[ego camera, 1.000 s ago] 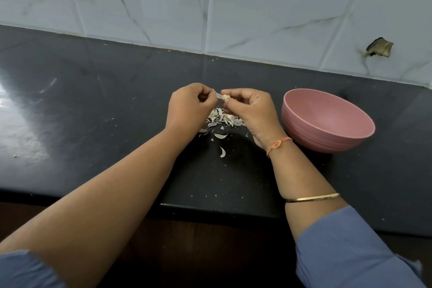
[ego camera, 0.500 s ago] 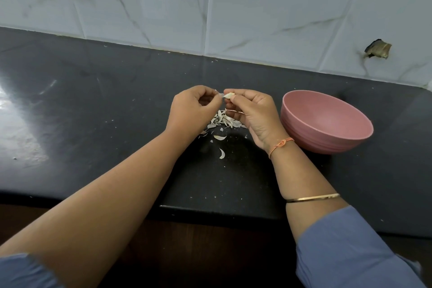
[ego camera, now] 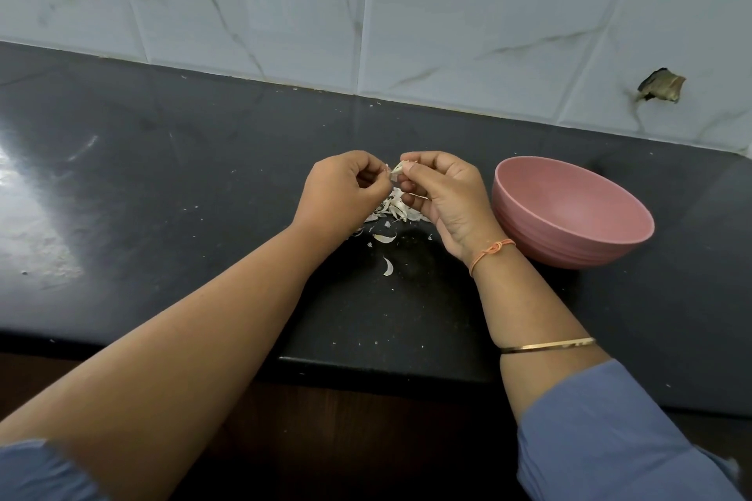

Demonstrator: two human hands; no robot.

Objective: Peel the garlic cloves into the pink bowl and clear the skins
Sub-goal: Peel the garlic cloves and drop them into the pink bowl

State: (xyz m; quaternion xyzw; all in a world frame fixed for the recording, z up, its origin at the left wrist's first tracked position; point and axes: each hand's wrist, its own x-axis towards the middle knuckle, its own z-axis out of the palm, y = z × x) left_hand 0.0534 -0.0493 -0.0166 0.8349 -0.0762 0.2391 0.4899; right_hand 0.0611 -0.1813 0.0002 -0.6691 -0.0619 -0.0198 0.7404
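My right hand [ego camera: 441,191] pinches a small pale garlic clove [ego camera: 399,168] between thumb and forefinger, held above the black counter. My left hand [ego camera: 341,191] meets it from the left, fingertips closed on a strip of skin at the clove's tip. Directly below both hands lies a heap of white garlic skins [ego camera: 394,209], partly hidden by my fingers. Two loose skins [ego camera: 388,266] lie nearer to me. The pink bowl [ego camera: 571,211] stands on the counter just right of my right hand; its visible inside looks bare.
The black counter [ego camera: 171,191] runs left and right, with its front edge close to my forearms. A white marbled tile wall [ego camera: 366,12] backs it, with a broken hole [ego camera: 661,85] at upper right. Small skin flecks dot the counter.
Both hands have stayed above the skin heap. The fingers have shifted slightly around the clove, and the left fingertips have come closer against its tip.
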